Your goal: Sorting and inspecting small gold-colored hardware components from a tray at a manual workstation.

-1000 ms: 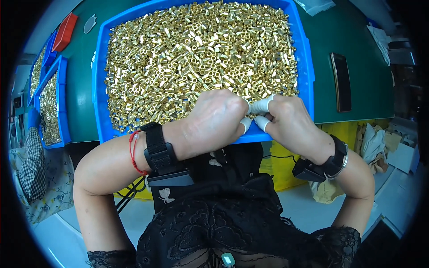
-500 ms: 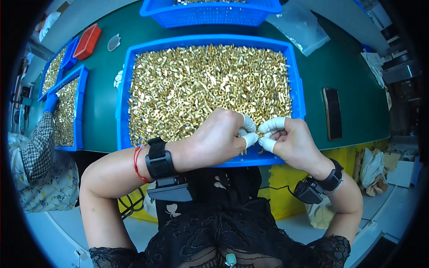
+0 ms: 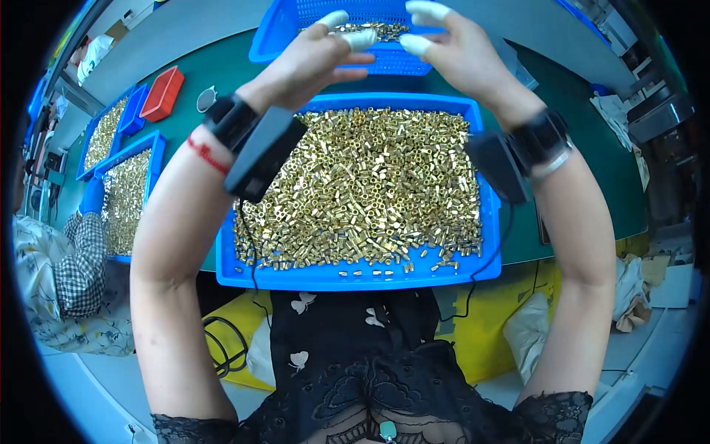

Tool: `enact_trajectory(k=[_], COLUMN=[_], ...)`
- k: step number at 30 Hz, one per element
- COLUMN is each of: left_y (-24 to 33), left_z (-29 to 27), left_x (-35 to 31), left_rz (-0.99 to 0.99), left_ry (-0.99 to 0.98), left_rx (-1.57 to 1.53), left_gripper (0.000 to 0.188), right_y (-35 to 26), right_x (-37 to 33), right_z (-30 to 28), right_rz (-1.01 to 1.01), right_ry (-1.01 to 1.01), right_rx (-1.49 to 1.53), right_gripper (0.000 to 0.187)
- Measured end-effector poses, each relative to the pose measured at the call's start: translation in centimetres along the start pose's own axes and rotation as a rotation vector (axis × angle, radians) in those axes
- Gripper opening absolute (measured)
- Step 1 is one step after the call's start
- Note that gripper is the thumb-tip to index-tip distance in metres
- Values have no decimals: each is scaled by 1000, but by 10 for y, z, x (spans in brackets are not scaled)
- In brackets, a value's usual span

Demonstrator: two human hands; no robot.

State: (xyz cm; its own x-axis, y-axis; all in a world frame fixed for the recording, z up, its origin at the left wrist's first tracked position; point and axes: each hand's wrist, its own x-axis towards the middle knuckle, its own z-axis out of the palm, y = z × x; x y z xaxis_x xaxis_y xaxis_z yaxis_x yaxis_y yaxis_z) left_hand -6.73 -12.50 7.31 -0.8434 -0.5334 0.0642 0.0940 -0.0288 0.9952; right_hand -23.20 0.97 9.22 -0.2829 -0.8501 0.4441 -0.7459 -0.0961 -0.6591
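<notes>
Both hands are raised over the blue perforated basket (image 3: 403, 62) at the far side, which holds small brass pieces (image 3: 384, 31). My left hand (image 3: 318, 59), with white finger cots, is spread above the basket's left part. Over its right part, my right hand (image 3: 462, 55) also has its fingers apart, and white cots cover its tips. Nothing shows in either hand. Nearer to me, a wide blue tray (image 3: 310, 279) carries a thick layer of small brass hex fittings (image 3: 370, 185). Several loose fittings lie along its front strip.
On the left stand blue trays of brass parts (image 3: 127, 200), a red bin (image 3: 162, 95) and a small round grey item (image 3: 207, 99). A co-worker's checked sleeve (image 3: 83, 259) reaches to one tray. A clear plastic bag (image 3: 523, 72) lies at the back right of the green table (image 3: 577, 122).
Both hands have left the fittings at the tray's front edge and moved far forward over the basket. Their pinched fingers have spread. The tray and basket appear lower in the view.
</notes>
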Motion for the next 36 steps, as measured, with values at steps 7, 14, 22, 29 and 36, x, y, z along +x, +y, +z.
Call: enact_trajectory(k=[7, 14, 22, 29, 36], left_y=[-51, -66, -62, -65, -67], left_z=[31, 56, 58, 57, 52], left_x=[-92, -98, -90, -87, -83], left_rz=[46, 220, 238, 266, 243], left_ry=[-361, -443, -525, -519, -541], left_rx=[847, 1079, 1141, 1091, 1093], left_gripper=[27, 28, 17, 14, 17], right_y=[-7, -6, -13, -15, -12], right_x=[-127, -158, -154, -156, -157], right_z=[2, 19, 24, 27, 28], right_rz=[468, 280, 229, 246, 174], right_ry=[-391, -419, -472, -513, -467], right_rx=[48, -260, -305, -311, -259], right_gripper=[20, 26, 32, 36, 37])
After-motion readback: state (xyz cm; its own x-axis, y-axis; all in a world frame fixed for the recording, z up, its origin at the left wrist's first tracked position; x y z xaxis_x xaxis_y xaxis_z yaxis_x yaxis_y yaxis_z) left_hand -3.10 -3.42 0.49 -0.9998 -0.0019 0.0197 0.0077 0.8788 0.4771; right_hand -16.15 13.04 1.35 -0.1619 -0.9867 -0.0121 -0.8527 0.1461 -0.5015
